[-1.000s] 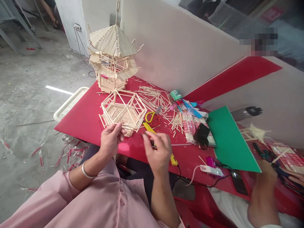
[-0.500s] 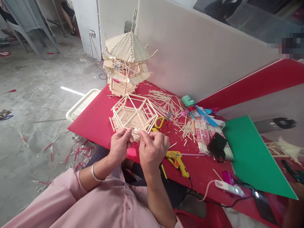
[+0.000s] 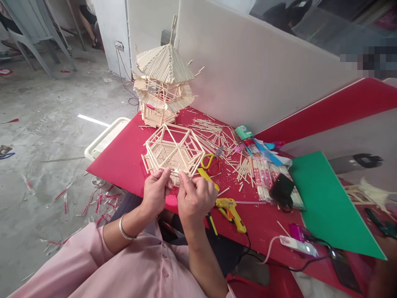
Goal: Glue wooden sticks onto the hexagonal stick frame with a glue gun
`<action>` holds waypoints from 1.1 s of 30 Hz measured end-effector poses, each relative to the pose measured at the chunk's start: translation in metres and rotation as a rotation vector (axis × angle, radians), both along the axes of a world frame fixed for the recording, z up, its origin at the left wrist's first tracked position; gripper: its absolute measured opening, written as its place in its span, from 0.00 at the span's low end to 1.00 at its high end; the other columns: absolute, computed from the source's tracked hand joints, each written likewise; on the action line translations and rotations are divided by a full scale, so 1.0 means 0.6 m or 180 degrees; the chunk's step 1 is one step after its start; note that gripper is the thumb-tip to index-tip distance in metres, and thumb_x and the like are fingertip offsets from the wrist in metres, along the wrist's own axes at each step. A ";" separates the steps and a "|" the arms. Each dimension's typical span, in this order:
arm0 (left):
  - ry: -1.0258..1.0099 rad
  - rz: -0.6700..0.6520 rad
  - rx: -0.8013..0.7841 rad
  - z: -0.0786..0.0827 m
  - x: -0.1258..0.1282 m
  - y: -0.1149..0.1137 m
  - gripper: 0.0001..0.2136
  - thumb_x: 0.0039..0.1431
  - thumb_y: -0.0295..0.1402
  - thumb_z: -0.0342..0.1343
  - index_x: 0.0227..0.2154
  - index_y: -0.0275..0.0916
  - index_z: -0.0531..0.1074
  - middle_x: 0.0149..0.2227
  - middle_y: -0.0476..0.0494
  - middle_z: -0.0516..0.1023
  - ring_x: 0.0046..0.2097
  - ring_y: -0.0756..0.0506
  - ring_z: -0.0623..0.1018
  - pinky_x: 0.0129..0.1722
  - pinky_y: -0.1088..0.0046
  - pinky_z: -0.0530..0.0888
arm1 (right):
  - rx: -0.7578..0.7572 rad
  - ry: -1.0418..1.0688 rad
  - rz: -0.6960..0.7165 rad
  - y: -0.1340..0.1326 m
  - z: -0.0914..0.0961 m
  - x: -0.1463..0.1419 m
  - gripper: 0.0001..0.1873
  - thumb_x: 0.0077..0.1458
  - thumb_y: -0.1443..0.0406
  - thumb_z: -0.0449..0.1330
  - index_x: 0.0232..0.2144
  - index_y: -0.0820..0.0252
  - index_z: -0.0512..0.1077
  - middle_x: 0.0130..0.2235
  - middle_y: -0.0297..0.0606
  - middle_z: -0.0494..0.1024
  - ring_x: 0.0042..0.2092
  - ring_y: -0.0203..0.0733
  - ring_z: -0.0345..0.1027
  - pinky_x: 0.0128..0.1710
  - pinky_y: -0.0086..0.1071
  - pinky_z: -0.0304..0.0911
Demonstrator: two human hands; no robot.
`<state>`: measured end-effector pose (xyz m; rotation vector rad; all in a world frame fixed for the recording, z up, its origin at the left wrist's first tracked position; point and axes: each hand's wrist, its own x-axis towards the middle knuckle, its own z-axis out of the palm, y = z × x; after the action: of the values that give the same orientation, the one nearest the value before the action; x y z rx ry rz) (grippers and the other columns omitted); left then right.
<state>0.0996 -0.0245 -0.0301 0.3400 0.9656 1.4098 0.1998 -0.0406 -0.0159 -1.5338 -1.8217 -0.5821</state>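
My left hand and my right hand are both curled, fingertips pinched at the near edge of a hexagonal frame of thin wooden sticks on the red table. What the fingertips pinch is too small to make out. A yellow glue gun lies on the table just right of my right hand. A finished stick pagoda stands at the table's far corner.
Loose sticks litter the table's middle, with yellow-handled scissors, stick packets, a black object and a green sheet. A white partition backs the table. A power strip with cables lies near the front edge.
My right hand let go of the glue gun, which now lies on the table, and came over to join my left hand at the frame's near edge. The view shifted a little.
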 end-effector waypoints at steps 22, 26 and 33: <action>0.0255 0.0052 0.0106 0.000 -0.002 0.004 0.24 0.40 0.51 0.73 0.24 0.36 0.71 0.14 0.56 0.65 0.16 0.58 0.60 0.15 0.83 0.57 | 0.0090 -0.0033 -0.0113 -0.001 -0.047 0.001 0.16 0.61 0.69 0.59 0.49 0.51 0.78 0.23 0.29 0.69 0.26 0.32 0.61 0.32 0.35 0.49; 0.0193 0.0095 0.0065 0.002 -0.001 0.004 0.24 0.38 0.51 0.73 0.23 0.36 0.70 0.14 0.56 0.65 0.16 0.58 0.60 0.15 0.82 0.56 | 0.0092 -0.0035 -0.0071 -0.001 -0.046 0.003 0.16 0.61 0.70 0.60 0.49 0.52 0.78 0.22 0.28 0.69 0.25 0.32 0.61 0.32 0.35 0.50; 0.0166 -0.0009 0.0032 -0.001 -0.003 0.003 0.24 0.41 0.51 0.72 0.28 0.35 0.74 0.14 0.56 0.66 0.16 0.57 0.59 0.15 0.81 0.55 | 0.0167 -0.0108 0.0023 0.001 -0.041 0.005 0.14 0.61 0.71 0.58 0.46 0.55 0.78 0.22 0.29 0.69 0.26 0.34 0.61 0.33 0.34 0.52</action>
<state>0.0976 -0.0229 -0.0307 0.3870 1.0004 1.4095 0.2027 -0.0399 -0.0404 -1.4903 -1.8224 -0.6509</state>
